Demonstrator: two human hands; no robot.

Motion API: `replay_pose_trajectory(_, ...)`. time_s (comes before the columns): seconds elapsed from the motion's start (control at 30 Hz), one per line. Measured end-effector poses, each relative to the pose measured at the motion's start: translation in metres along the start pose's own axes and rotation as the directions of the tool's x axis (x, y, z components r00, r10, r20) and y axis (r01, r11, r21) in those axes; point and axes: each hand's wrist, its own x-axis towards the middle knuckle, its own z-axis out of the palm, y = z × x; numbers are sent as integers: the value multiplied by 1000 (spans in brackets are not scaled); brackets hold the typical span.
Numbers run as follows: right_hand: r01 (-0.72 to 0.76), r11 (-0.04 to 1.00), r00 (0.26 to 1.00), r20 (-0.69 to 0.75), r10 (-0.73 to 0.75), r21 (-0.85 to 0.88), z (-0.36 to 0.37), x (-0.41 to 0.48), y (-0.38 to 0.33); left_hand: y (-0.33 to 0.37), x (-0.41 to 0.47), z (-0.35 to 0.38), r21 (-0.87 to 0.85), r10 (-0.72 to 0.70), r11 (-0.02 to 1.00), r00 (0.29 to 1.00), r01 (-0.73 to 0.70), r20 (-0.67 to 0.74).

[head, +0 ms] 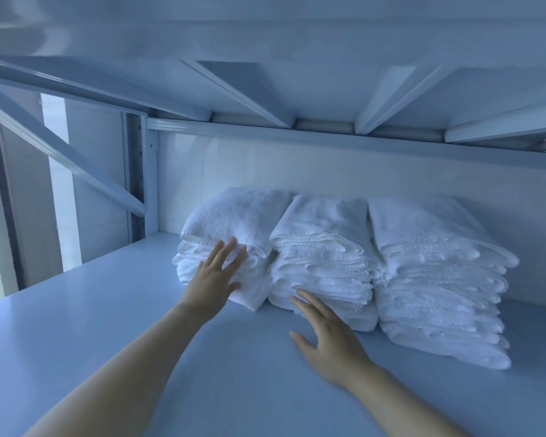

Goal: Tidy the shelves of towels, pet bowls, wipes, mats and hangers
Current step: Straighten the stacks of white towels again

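Three piles of folded white towels were noted side by side at the rear of a pale shelf (108, 310), close to the back panel (297, 165): the left stack (234, 216), the middle stack (325, 247) and the right stack (432, 263). Neighbouring stacks were seen touching. Front edges were ragged and uneven, most of all low on the left stack.

The left hand (216, 275) was laid flat against the front of the left stack, fingers straight and spread wide, nothing gripped. The right hand (325, 332) was held low over the shelf, fingers straight and a little apart, tips touching the lower front of the middle stack, thumb out to the side, nothing held.

The step was judged to be squaring of the stack fronts. It would be done best with flat palms and even pressure from base to top, so that folds are brought flush and upper towels are not tipped backwards. The three fronts would best be brought into one line.

No brand, label or writing could be read on towels or shelving.
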Motion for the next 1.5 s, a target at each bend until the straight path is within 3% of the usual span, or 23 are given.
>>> replay_pose_trajectory(0.3,-6,1000,1000,-16,7,10,2,0,2,11,2,-5,31,-66,997,994,64,83)
replay_pose_trajectory(0.53,-7,1000,999,-51,7,-5,2,-1,3,32,-33,3,-123,-134,985,987,123,-85)
replay_pose_trajectory(0.63,-17,1000,997,-79,15,-21,2,-1,4,35,-33,0,-94,-55,995,989,42,-140)
replay_pose_trajectory(0.87,-39,998,993,-116,33,-52,-4,-7,3,38,-34,-4,-72,94,992,989,-102,-111)
replay_pose_trajectory(1.03,-113,988,986,-131,99,-102,-22,-40,13,59,-40,-12,-181,108,976,991,-121,-78)
replay_pose_trajectory(1.5,-275,944,950,-202,238,-182,-106,-180,54,238,-66,6,-410,305,885,939,-219,157)
